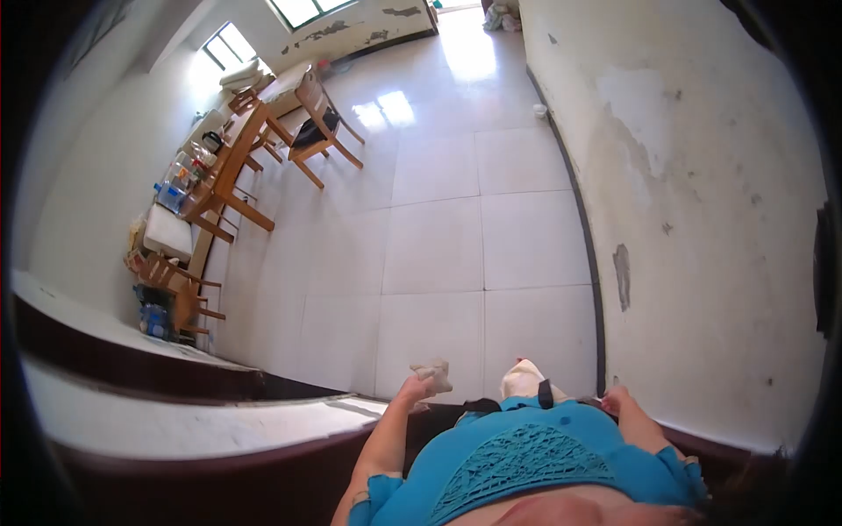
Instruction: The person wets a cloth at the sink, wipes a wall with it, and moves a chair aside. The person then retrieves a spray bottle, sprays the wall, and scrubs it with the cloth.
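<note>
My left hand (415, 387) is held out low in front of my body, closed around a crumpled greyish-beige cloth (441, 375). Down by my right side, close to the wall, is my right hand (617, 400). Its fingers look curled, and a small pinkish-red patch shows beside them, too small to name. Between the two hands, cream-coloured fabric (524, 380) and a dark strap (545, 394) stick out below my teal top (526, 451).
Pale floor tiles (434, 245) stretch ahead. A peeling wall (684, 219) runs along the right, with a small white bowl (539, 110) at its foot. On the left stand a wooden table (230, 162) holding bottles and a kettle, and a wooden chair (317, 123).
</note>
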{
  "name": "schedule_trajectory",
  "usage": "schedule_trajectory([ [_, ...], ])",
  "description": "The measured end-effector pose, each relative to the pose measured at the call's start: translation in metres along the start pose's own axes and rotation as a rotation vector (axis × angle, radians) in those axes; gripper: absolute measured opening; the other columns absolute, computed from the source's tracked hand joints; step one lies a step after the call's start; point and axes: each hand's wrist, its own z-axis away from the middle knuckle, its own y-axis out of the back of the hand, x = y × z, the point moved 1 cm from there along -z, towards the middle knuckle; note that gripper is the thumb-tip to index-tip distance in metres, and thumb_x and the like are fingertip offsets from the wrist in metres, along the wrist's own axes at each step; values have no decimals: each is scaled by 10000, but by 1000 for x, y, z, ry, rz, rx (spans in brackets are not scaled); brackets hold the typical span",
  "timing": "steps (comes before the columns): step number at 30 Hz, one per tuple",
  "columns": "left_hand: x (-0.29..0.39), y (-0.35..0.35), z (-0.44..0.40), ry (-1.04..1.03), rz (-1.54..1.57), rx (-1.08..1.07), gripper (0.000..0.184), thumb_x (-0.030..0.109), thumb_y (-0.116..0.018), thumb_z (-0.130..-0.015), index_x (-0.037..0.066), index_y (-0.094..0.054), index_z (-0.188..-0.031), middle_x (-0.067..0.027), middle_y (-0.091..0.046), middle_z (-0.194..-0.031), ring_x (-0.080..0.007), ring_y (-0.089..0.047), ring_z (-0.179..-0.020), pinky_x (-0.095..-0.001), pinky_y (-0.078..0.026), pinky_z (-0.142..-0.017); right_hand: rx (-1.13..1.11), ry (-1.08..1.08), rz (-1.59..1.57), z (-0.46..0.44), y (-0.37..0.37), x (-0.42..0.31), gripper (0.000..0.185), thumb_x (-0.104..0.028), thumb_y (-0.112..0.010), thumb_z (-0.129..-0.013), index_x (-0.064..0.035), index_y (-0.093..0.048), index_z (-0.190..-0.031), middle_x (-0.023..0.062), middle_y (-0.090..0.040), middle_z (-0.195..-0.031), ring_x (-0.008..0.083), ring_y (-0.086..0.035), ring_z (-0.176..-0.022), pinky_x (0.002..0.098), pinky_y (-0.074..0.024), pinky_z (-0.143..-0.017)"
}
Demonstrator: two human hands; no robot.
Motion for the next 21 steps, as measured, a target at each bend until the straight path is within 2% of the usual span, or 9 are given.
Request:
schedule_trajectory([
  [2, 22, 31, -32, -92, -62, -3, 375, 235, -588, -767, 33, -586, -1082, -112, -608, -942, -169, -611, -712, -295, -498, -575, 53, 118, 97, -24, -11, -101, 121, -87, -458, -827, -11, -552, -813, 130, -539, -571, 218, -512, -430, 340, -413, -368],
  [3, 24, 48, -61, 7, -301, 69, 363, 242, -583, -738, 30, -611, -1032, -109, -621, -896, -173, -611, -671, -300, -483, -557, 106, 233, 247, -23, -19, -151, 114, -57, -467, -807, -1, -561, -773, 121, -531, -551, 209, -489, -401, 330, -406, -364],
  [6, 56, 85, -101, 22, -36, 142, 351, 240, -571, -745, 19, -611, -1015, -115, -627, -860, -200, -610, -639, -317, -488, -572, 50, 427, 251, -35, -50, -323, 99, -119, -473, -818, -42, -529, -795, 91, -554, -618, 178, -522, -463, 298, -408, -390],
  [9, 147, 101, -116, 122, -103, 236, 338, 227, -564, -755, 6, -606, -1007, -129, -630, -848, -208, -613, -688, -339, -490, -595, -19, 562, 164, -23, -108, -480, 113, -166, -495, -830, -67, -543, -854, 63, -582, -670, 146, -561, -541, 271, -428, -443],
  [11, 147, 137, -186, 37, -189, 107, 341, 225, -566, -766, -18, -596, -1004, -141, -627, -861, -213, -614, -731, -350, -493, -612, -71, 660, 140, -1, -142, -564, 130, -179, -502, -833, -68, -549, -881, 56, -594, -698, 138, -572, -568, 276, -436, -459],
  [14, 231, 170, -241, 113, -380, 102, 332, 256, -558, -796, 25, -604, -1031, -167, -624, -907, -235, -614, -815, -350, -500, -651, -76, 641, 127, -4, -167, -633, 143, -191, -504, -840, -67, -550, -893, 59, -604, -731, 140, -583, -585, 288, -443, -469],
  [16, 182, 224, -380, 136, -383, 69, 343, 279, -559, -793, 64, -601, -1057, -185, -625, -945, -256, -620, -856, -356, -502, -694, -57, 510, 206, -18, -165, -645, 144, -191, -501, -844, -68, -547, -902, 69, -607, -747, 150, -589, -592, 291, -445, -468],
  [17, 246, 226, -378, 102, -455, -38, 384, 310, -565, -784, 61, -586, -1075, -191, -621, -980, -281, -612, -900, -364, -496, -743, -47, 423, 259, -32, -155, -650, 143, -187, -499, -846, -69, -544, -912, 76, -607, -755, 157, -592, -598, 290, -446, -465],
  [21, 396, 255, -450, -93, -509, 103, 411, 288, -568, -770, 18, -568, -1079, -182, -616, -995, -280, -603, -909, -355, -481, -760, 177, 201, 129, -46, -114, -662, 113, -152, -482, -849, -57, -526, -891, 95, -567, -710, 174, -556, -559, 282, -439, -442],
])
